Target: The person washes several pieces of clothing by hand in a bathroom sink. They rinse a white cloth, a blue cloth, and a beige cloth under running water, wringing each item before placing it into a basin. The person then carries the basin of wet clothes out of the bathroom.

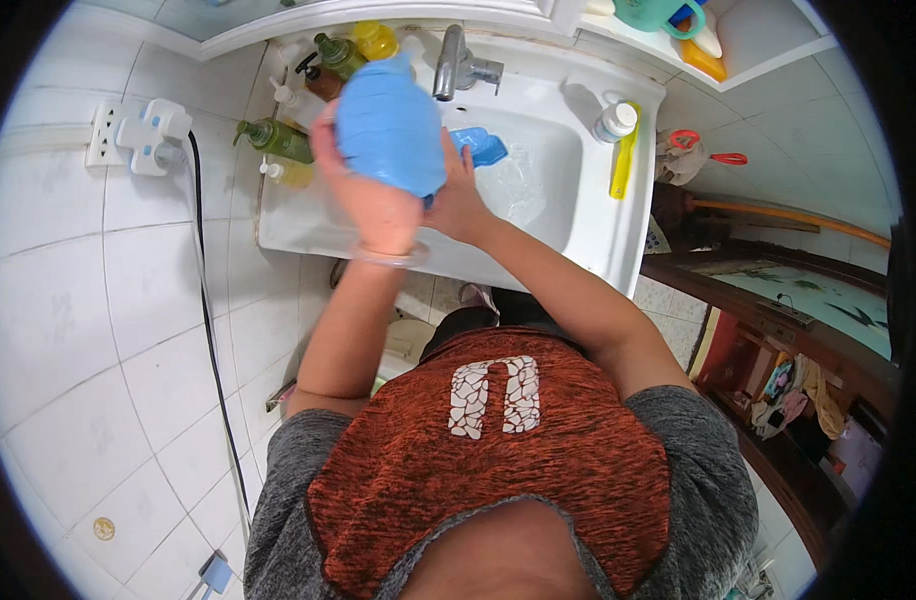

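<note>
A rounded, ridged light-blue plastic object [392,127] is held up over the left part of the white washbasin [300,217]. Its exact kind is hard to tell. My left hand [364,199], blurred and with a pale bangle at the wrist, wraps its left and near side. On the opposite side my right hand [461,195] supports it, fingers partly hidden behind it. Past my right fingers, a smaller darker-blue plastic piece [482,146] shows in the basin; whether the two pieces join is hidden. Water or suds glisten on the basin floor. The chrome faucet [450,64] stands just beyond.
Several pump bottles, among them a green bottle [278,140], line the basin's left ledge. A white jar [615,121] and a yellow toothbrush-like stick [624,154] lie on the right ledge. A white cabinet [398,15] overhangs the back. A black cable [206,292] hangs from a wall adapter [154,135].
</note>
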